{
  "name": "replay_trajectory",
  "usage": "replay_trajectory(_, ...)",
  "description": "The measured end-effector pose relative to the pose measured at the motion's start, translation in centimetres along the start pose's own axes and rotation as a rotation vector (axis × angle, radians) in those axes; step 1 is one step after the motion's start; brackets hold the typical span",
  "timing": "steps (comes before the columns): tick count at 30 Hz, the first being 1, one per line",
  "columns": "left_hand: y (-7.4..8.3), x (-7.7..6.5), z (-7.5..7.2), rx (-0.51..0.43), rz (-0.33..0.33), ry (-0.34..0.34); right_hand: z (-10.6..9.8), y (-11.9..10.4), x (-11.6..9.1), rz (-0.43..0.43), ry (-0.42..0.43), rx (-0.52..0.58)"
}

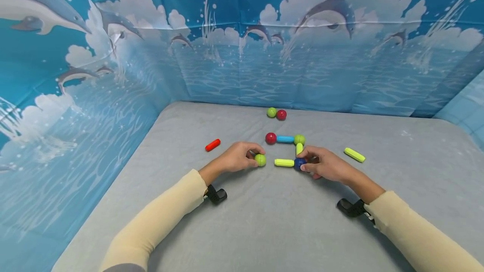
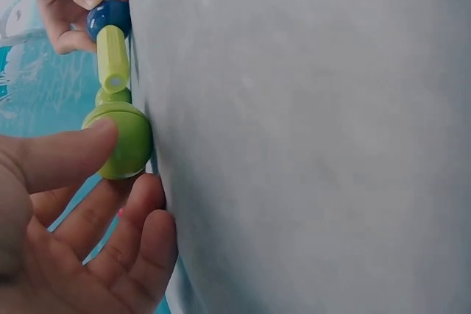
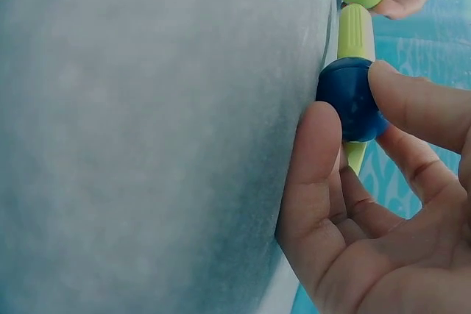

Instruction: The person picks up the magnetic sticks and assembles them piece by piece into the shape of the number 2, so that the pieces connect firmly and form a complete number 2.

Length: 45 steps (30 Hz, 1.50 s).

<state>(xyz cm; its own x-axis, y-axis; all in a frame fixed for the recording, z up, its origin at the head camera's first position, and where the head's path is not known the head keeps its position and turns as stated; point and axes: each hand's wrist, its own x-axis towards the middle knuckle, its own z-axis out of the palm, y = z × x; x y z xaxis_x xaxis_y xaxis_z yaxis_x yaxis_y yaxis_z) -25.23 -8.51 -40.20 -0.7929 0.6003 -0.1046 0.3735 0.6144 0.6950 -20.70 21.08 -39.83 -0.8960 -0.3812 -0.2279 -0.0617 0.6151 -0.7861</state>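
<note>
Left hand point(image 1: 240, 156) pinches green ball point(image 1: 260, 160) near middle of table point(image 1: 242, 230); right hand point(image 1: 321, 163) grips blue ball point(image 1: 300, 163). Yellow-green rod point(image 1: 284, 163) extends from blue ball toward green ball, small gap between. Second rod point(image 1: 299, 149) runs toward far edge, to corner ball point(image 1: 299, 139), blue rod point(image 1: 285, 139), red ball point(image 1: 270, 138). 2 other balls point(image 1: 281, 115) beside far edge. Red rod point(image 1: 213, 145) toward left edge, loose rod point(image 1: 354, 155) toward right edge. Wide stretch of table between sleeves point(image 1: 162, 213); near edge cut off. Right fingers partly hide blue ball; second rod's joint there hard to see.
</note>
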Motion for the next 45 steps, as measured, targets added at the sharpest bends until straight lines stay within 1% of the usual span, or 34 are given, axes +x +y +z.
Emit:
replay_trajectory(4,0.6,0.4,0.3,-0.016,0.017,-0.012,0.0,0.0,-0.1,0.0,0.005,0.0)
replay_trajectory(8,1.0,0.6,0.7,-0.032,0.008,-0.022,0.1,0.1,-0.1,0.008,0.004,0.0)
replay_trajectory(11,1.2,0.8,1.0,-0.037,0.008,-0.02,0.1,0.1,-0.1,0.012,0.004,0.007)
replay_trajectory(18,1.9,1.1,1.4,-0.039,0.031,-0.007,-0.1,0.2,-0.2,0.004,0.009,0.008)
replay_trajectory(24,1.8,1.1,1.6,-0.039,0.015,-0.017,0.1,0.2,-0.2,0.008,0.002,0.013)
replay_trajectory(27,1.7,1.0,1.5,-0.055,0.012,-0.022,0.1,0.1,-0.2,0.011,0.001,0.015)
replay_trajectory(33,1.6,1.1,1.4,-0.067,0.018,-0.017,0.2,0.0,0.0,0.011,0.003,0.011)
replay_trajectory(40,1.5,1.0,1.3,-0.081,0.011,-0.024,0.1,0.0,0.0,0.013,-0.003,0.016)
replay_trajectory(45,1.5,1.0,1.3,-0.081,0.02,-0.02,0.1,0.0,0.1,0.008,0.0,0.011)
